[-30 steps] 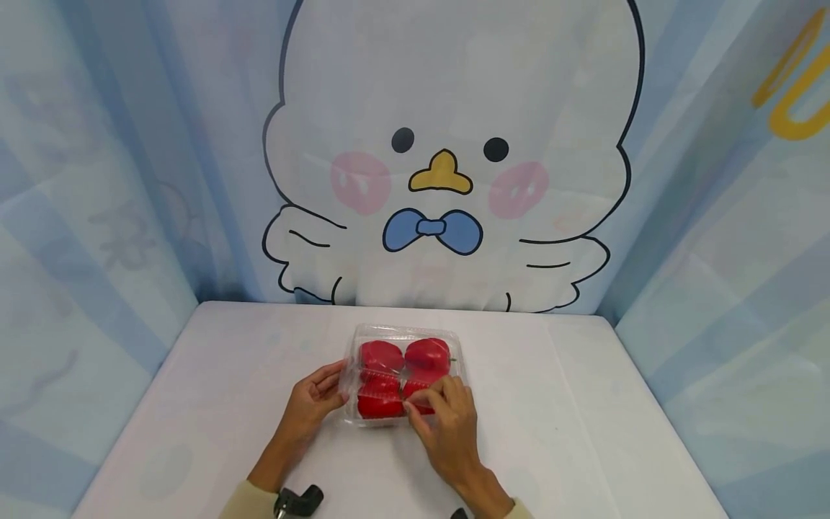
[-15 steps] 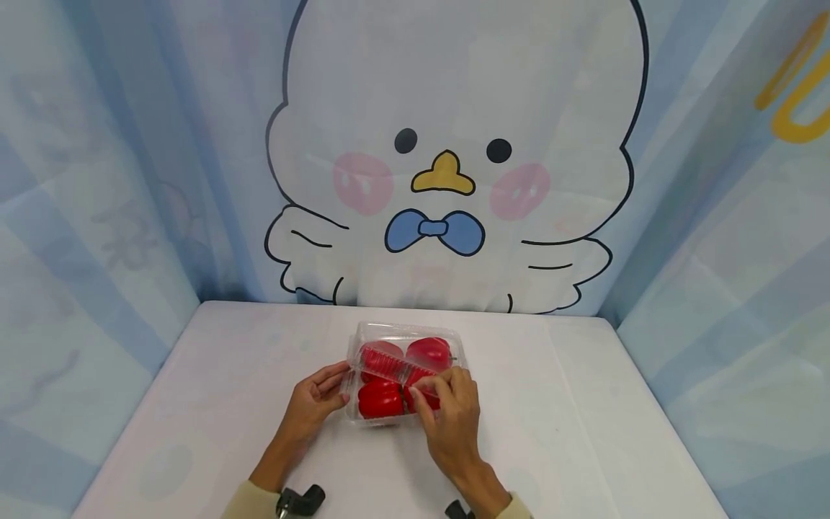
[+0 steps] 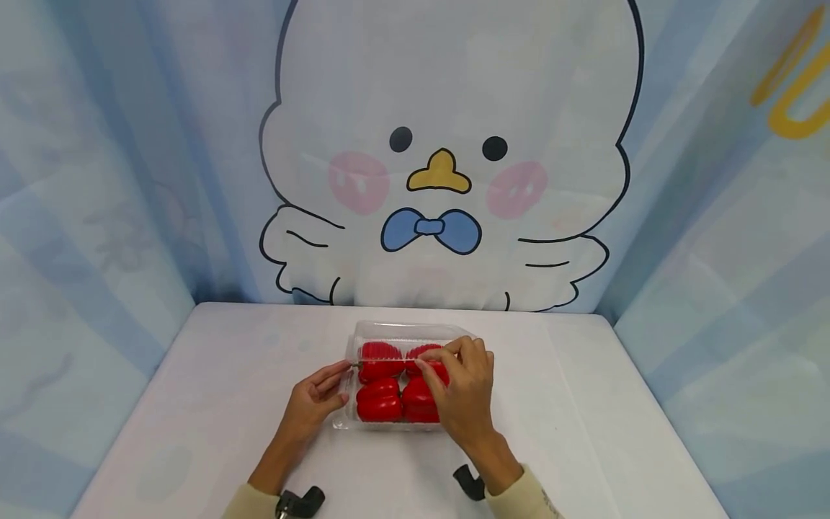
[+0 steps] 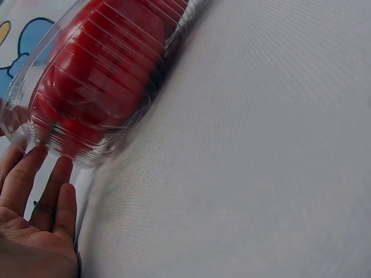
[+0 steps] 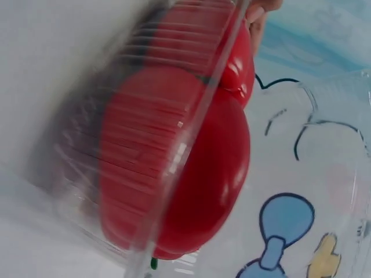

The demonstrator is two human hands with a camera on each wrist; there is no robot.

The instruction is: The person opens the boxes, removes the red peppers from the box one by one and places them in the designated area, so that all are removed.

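Note:
A clear plastic clamshell box (image 3: 389, 427) on the table holds several red bell peppers (image 3: 379, 401). Its lid (image 3: 389, 360) is raised at the front and tilts up toward the back. My right hand (image 3: 470, 389) pinches the lid's front edge near its right end. At the box's left side, my left hand (image 3: 311, 404) grips the rim, thumb toward the front. The left wrist view shows the fingers (image 4: 20, 179) of that hand with their tips against the ribbed plastic wall. In the right wrist view, a pepper (image 5: 214, 168) stands partly above the box rim, its green stem low.
A white cloth covers the table (image 3: 583, 418) around the box. Behind and at both sides hang pale blue curtains (image 3: 97, 216), the back one with a cartoon bird and a blue bow tie (image 3: 430, 229). Black wrist mounts (image 3: 301, 502) sit by both sleeves.
My right hand has lifted the lid's front edge and moved up and to the right with it, uncovering the front peppers. The left hand has stayed at the box's left side.

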